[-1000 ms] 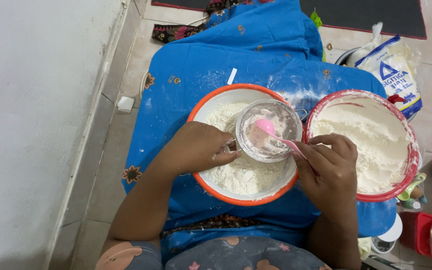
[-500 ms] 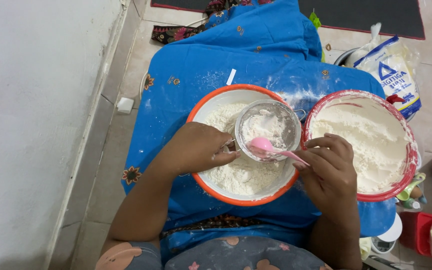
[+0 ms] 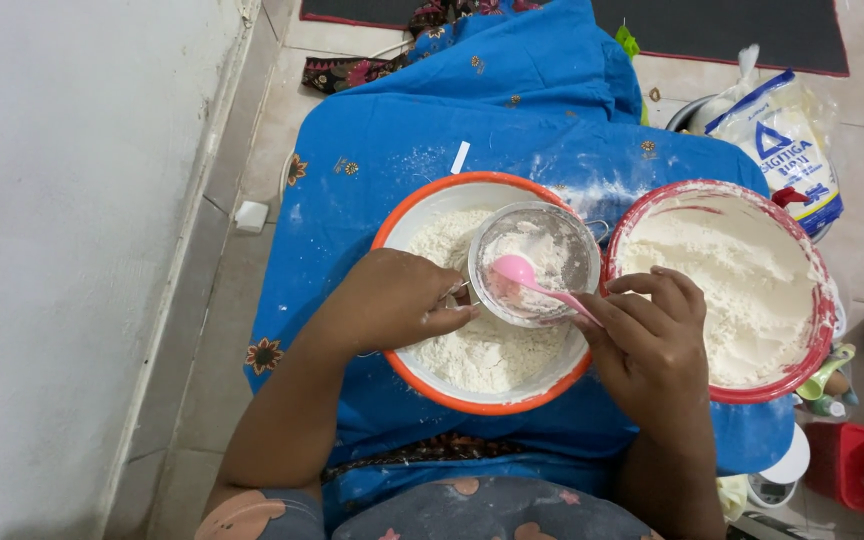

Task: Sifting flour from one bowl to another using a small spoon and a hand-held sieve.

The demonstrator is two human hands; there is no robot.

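My left hand (image 3: 392, 305) grips the handle of a round metal sieve (image 3: 534, 262) and holds it over an orange-rimmed bowl (image 3: 422, 215) of sifted flour. My right hand (image 3: 652, 345) holds a pink spoon (image 3: 527, 277) whose bowl rests inside the sieve on a thin layer of flour. Just right of the orange bowl stands a red-rimmed bowl (image 3: 812, 290) filled with flour. Both bowls sit on a blue cloth (image 3: 372, 170) dusted with flour.
A white flour bag (image 3: 782, 140) lies at the back right on a metal pan. A white wall (image 3: 62, 250) runs along the left beside the tiled floor. A small scale (image 3: 777, 480), a red container (image 3: 842, 465) and small bottles crowd the lower right.
The pink spoon has swept from the sieve's middle toward its left side, stirring the flour. Less flour shows in the sieve now. My left hand has kept still.
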